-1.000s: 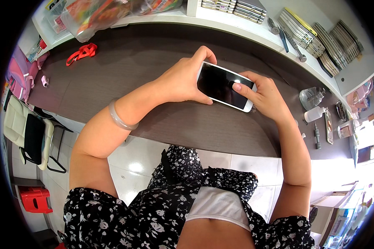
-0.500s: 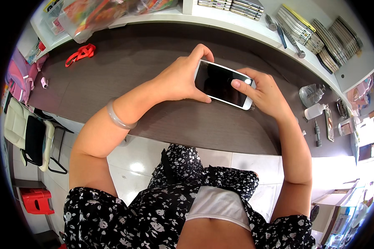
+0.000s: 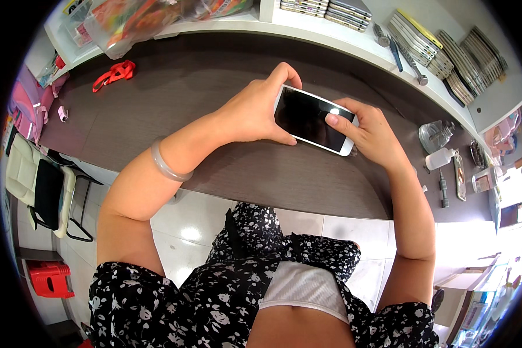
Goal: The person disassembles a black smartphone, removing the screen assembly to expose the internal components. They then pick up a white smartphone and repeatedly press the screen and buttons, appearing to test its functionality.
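Note:
A white smartphone point(image 3: 307, 119) with a dark screen is held above the dark brown counter point(image 3: 174, 98). My left hand point(image 3: 255, 107) grips its left end, fingers wrapped over the top edge and thumb under the lower edge. My right hand point(image 3: 371, 136) supports the right end, and its thumb presses on the screen near the right side. A translucent grey bangle point(image 3: 167, 165) sits on my left wrist.
A red strap point(image 3: 115, 73) lies on the counter at far left. Stacked phones and flat parts point(image 3: 446, 49) line the white shelf behind. A clear jar point(image 3: 435, 134), a white bottle point(image 3: 441, 158) and small tools sit at right. A chair point(image 3: 40, 191) and red stool point(image 3: 49, 277) stand on the floor.
Both hands and the phone have shifted slightly left and up. My right thumb stays on the screen, now pressing near its right end.

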`<state>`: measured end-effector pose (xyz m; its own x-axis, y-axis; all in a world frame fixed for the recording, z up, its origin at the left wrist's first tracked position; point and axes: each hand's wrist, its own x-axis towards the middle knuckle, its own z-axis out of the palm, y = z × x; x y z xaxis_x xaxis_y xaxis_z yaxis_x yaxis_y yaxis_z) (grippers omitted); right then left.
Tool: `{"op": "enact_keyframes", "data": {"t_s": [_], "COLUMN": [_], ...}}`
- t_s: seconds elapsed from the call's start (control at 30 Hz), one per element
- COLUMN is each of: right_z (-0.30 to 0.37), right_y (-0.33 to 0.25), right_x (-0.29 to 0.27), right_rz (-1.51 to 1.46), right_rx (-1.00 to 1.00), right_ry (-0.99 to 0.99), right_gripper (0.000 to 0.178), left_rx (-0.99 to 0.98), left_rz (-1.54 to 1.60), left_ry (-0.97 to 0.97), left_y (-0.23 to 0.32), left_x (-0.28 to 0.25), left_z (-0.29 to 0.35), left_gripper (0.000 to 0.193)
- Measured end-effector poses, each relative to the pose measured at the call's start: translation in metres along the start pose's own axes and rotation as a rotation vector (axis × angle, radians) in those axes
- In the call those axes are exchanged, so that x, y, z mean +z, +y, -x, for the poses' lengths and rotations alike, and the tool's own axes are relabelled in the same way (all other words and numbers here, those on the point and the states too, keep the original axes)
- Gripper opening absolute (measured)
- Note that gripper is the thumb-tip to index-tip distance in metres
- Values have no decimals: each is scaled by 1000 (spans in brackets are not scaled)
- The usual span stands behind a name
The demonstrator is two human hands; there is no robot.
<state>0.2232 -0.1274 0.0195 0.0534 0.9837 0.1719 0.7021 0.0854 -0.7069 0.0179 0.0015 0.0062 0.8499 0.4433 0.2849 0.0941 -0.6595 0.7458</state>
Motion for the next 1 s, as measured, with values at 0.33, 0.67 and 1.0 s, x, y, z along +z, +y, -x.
{"op": "enact_keyframes", "data": {"t_s": [0.33,0.67,1.0], "right_z": [0,0,0], "right_y": [2,1,1], "right_x": [0,0,0], "right_rz": [2,7,15], "right_rx": [-13,-16,-20], "right_ry": [8,5,5], "right_gripper": [47,47,48], "left_rx": [3,12,17], "left_rz": [1,0,19], "left_ry": [0,7,6], "left_y": [-1,-1,-1], "left_x": [1,1,1], "left_z": [-1,-1,0], "left_gripper": [75,75,75]}}
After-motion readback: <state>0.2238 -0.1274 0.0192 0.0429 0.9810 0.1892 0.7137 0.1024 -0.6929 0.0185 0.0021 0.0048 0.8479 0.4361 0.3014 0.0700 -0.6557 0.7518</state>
